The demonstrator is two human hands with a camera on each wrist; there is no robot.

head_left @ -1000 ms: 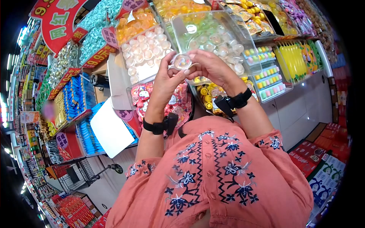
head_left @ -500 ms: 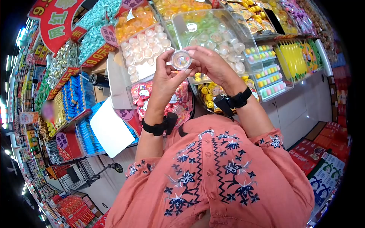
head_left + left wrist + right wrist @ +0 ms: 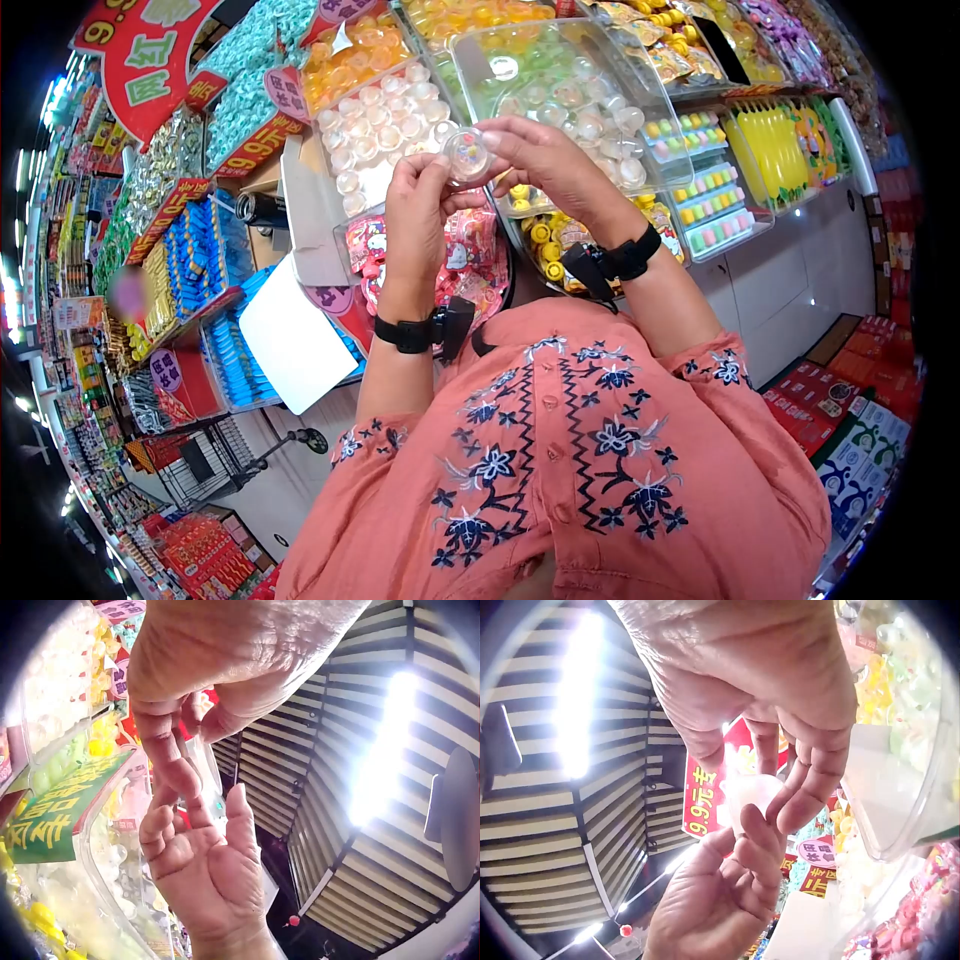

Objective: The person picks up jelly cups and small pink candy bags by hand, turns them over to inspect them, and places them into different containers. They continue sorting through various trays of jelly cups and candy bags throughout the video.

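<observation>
A small round clear jelly cup (image 3: pixel 467 155) with colourful bits inside is raised between both hands. My left hand (image 3: pixel 422 205) pinches its left side between thumb and fingers. At its right side, my right hand (image 3: pixel 555 165) holds the rim with its fingertips. In the right wrist view, the cup (image 3: pixel 751 796) looks pale and washed out by the light. There my right hand (image 3: pixel 757 682) reaches down from above, and the left hand (image 3: pixel 720 892) comes up from below. My left hand (image 3: pixel 217 660) hides most of the cup in the left wrist view.
Below the hands, a compartment of pale jelly cups (image 3: pixel 385 125) lies beside a clear plastic lid (image 3: pixel 560 60). Pink candy packs (image 3: pixel 470 265) fill a nearer bin. Trays of pastel sweets (image 3: pixel 705 205) stand to the right, a white sheet (image 3: pixel 295 335) to the left.
The jelly cup has turned and shifted slightly left in the hands. The left-hand fingers have moved lower on it, and the right thumb has drawn back from its front.
</observation>
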